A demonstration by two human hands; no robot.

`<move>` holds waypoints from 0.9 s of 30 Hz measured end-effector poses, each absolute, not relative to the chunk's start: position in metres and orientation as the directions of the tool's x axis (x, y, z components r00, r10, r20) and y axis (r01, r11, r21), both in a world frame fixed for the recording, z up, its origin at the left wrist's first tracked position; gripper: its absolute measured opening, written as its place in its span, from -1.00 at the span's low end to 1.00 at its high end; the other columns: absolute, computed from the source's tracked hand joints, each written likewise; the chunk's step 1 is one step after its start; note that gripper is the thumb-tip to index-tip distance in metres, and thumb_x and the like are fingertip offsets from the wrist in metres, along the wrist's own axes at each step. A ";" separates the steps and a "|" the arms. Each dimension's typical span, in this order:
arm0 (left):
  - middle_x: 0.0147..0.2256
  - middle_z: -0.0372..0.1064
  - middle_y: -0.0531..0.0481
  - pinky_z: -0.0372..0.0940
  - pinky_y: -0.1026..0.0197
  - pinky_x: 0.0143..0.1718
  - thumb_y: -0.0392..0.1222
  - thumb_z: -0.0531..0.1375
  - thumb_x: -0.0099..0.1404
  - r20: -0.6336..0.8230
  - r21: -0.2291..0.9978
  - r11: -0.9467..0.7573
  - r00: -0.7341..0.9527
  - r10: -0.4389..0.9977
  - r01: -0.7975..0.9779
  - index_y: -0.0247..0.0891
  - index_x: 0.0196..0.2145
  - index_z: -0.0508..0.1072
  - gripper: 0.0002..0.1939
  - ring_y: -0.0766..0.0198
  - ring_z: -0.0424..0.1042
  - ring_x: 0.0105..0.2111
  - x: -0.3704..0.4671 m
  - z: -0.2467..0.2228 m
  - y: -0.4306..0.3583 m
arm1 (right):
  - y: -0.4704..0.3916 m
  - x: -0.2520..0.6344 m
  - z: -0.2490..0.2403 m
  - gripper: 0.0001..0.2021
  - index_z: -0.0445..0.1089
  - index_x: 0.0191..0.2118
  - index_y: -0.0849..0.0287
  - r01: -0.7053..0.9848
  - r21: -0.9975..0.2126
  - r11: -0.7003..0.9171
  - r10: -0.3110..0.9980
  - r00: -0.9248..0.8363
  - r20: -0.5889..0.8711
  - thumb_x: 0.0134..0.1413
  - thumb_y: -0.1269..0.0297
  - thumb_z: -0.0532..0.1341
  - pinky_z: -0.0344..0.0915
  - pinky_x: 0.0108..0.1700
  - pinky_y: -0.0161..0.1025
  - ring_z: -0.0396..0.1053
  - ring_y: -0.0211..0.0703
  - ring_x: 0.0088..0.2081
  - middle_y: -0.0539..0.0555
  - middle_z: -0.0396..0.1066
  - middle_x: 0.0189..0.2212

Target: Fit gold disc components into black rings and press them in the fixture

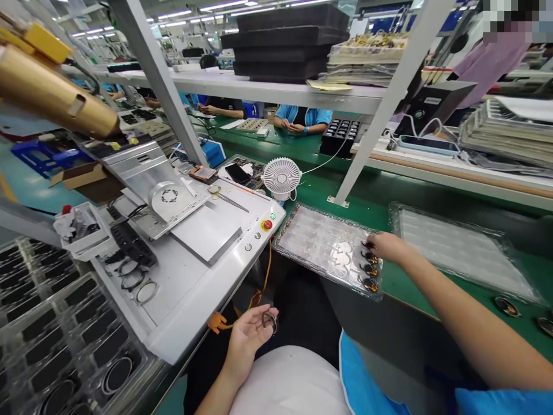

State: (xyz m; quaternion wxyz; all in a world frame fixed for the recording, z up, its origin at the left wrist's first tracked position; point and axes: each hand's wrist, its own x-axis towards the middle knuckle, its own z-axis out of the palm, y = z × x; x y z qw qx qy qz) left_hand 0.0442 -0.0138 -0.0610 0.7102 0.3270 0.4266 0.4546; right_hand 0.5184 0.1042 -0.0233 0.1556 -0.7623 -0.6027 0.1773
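My left hand (249, 340) is palm up above my lap, its fingers curled around a small dark ring-shaped part (269, 323). My right hand (386, 246) reaches to the far right corner of a clear plastic tray (317, 230). Its fingertips are pinched at a small black round part (368, 242) at the end of a row. Several similar parts with orange flex strips, one being a black-and-orange part (370, 269), lie along that tray's right edge. The fingers partly hide the part they touch.
Left stands a white machine with a red emergency button (267, 225), tweezers (233, 200) and metal rings (147, 292) on it. A white fan (282, 177) stands behind the tray. Another clear tray (466, 248) lies right, near a loose round part (507, 306). A slanted shelf post (389, 109) rises behind.
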 end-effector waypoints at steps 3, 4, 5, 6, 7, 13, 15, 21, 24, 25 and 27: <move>-0.08 0.62 -0.26 0.42 -0.01 0.07 -0.11 0.51 0.07 -0.287 0.852 0.362 0.242 0.927 -0.378 -0.29 -0.06 0.58 -0.51 0.01 0.59 -0.04 0.045 -0.060 -0.017 | 0.106 0.519 -0.018 -0.80 0.43 -0.51 0.09 0.871 -0.443 -0.213 0.977 0.191 -0.094 -0.04 0.22 0.44 0.30 -0.22 0.08 0.44 0.17 -0.39 0.19 0.36 -0.59; -0.08 0.62 -0.25 0.42 -0.01 0.06 -0.12 0.51 0.07 -0.286 0.848 0.364 0.245 0.926 -0.386 -0.28 -0.06 0.57 -0.52 0.01 0.59 -0.05 0.044 -0.059 -0.018 | 0.105 0.516 -0.015 -0.83 0.47 -0.44 0.11 0.871 -0.444 -0.210 0.978 0.190 -0.090 0.04 0.18 0.40 0.31 -0.23 0.05 0.45 0.15 -0.38 0.22 0.39 -0.55; -0.09 0.62 -0.24 0.42 -0.02 0.06 -0.14 0.52 0.06 -0.289 0.842 0.371 0.252 0.923 -0.392 -0.28 -0.06 0.57 -0.51 0.01 0.60 -0.06 0.044 -0.059 -0.019 | 0.104 0.509 -0.013 -0.82 0.51 -0.33 0.15 0.859 -0.469 -0.203 0.979 0.187 -0.080 0.11 0.14 0.34 0.31 -0.24 0.02 0.46 0.13 -0.36 0.25 0.42 -0.50; -0.11 0.62 -0.23 0.42 -0.02 0.06 -0.15 0.53 0.05 -0.296 0.836 0.383 0.265 0.918 -0.392 -0.28 -0.06 0.56 -0.50 0.01 0.61 -0.07 0.044 -0.057 -0.020 | 0.100 0.496 -0.011 -0.75 0.53 -0.18 0.19 0.825 -0.534 -0.188 0.981 0.179 -0.070 0.16 0.10 0.30 0.33 -0.26 -0.02 0.47 0.08 -0.35 0.26 0.45 -0.45; -0.12 0.62 -0.23 0.42 -0.03 0.05 -0.17 0.54 0.02 -0.307 0.833 0.399 0.279 0.910 -0.384 -0.28 -0.07 0.56 -0.49 0.00 0.61 -0.09 0.044 -0.056 -0.020 | 0.096 0.478 -0.011 -0.63 0.50 -0.02 0.21 0.758 -0.632 -0.162 0.986 0.156 -0.066 0.18 0.06 0.27 0.35 -0.30 -0.07 0.46 0.03 -0.36 0.25 0.46 -0.39; 0.22 0.35 -0.35 0.46 -0.05 -0.02 -0.19 0.60 -0.12 -0.184 0.882 0.335 0.413 0.892 -0.331 -0.21 0.10 0.50 -0.20 -0.06 0.60 -0.07 0.044 -0.035 -0.015 | 0.050 0.294 -0.014 -0.46 0.41 0.18 0.08 -0.025 -0.995 -0.095 0.954 -0.287 -0.084 0.12 0.01 0.35 0.47 -0.44 -0.18 0.40 -0.22 -0.47 0.03 0.36 -0.28; 0.32 0.19 -0.33 0.47 -0.07 -0.04 -0.18 0.61 -0.15 -0.109 0.898 0.275 0.435 0.894 -0.342 -0.15 0.17 0.47 -0.10 -0.09 0.61 -0.08 0.042 -0.029 -0.014 | 0.041 0.250 -0.012 -0.59 0.50 0.08 0.09 -0.103 -0.992 -0.078 0.940 -0.339 -0.039 0.17 0.05 0.33 0.49 -0.42 -0.19 0.39 -0.24 -0.47 0.03 0.36 -0.30; -0.07 0.56 -0.22 0.43 -0.03 -0.03 -0.15 0.59 -0.08 -0.087 0.884 0.245 0.375 0.923 -0.399 -0.19 0.24 0.38 -0.06 -0.10 0.59 -0.05 0.032 -0.031 -0.025 | 0.042 0.225 -0.012 -0.76 0.62 -0.07 0.05 0.029 -0.979 0.203 0.931 -0.314 0.184 0.28 0.13 0.26 0.47 -0.43 -0.25 0.40 -0.15 -0.33 0.10 0.35 -0.29; -0.12 0.59 -0.23 0.42 -0.06 0.01 -0.16 0.58 -0.06 -0.101 0.877 0.271 0.400 0.911 -0.396 -0.22 0.27 0.34 -0.04 -0.10 0.59 -0.03 0.029 -0.035 -0.031 | 0.040 0.232 -0.014 -0.73 0.58 0.04 -0.01 0.027 -0.974 0.224 0.898 -0.394 0.196 0.33 0.16 0.22 0.50 -0.42 -0.25 0.41 -0.19 -0.36 0.08 0.33 -0.27; -0.14 0.60 -0.23 0.42 -0.08 0.02 -0.16 0.58 -0.05 -0.109 0.879 0.281 0.413 0.904 -0.386 -0.23 0.27 0.33 -0.04 -0.11 0.59 -0.02 0.029 -0.035 -0.033 | 0.039 0.233 -0.015 -0.71 0.55 0.09 -0.02 0.022 -0.978 0.207 0.893 -0.412 0.180 0.33 0.16 0.21 0.52 -0.42 -0.23 0.41 -0.20 -0.36 0.07 0.31 -0.26; -0.11 0.58 -0.25 0.42 -0.10 0.02 -0.16 0.58 -0.06 -0.114 0.880 0.294 0.433 0.894 -0.374 -0.24 0.26 0.33 -0.04 -0.13 0.59 -0.02 0.029 -0.037 -0.034 | 0.036 0.234 -0.017 -0.68 0.51 0.14 -0.04 0.011 -0.986 0.167 0.885 -0.443 0.145 0.35 0.14 0.21 0.54 -0.41 -0.21 0.42 -0.21 -0.38 0.07 0.30 -0.23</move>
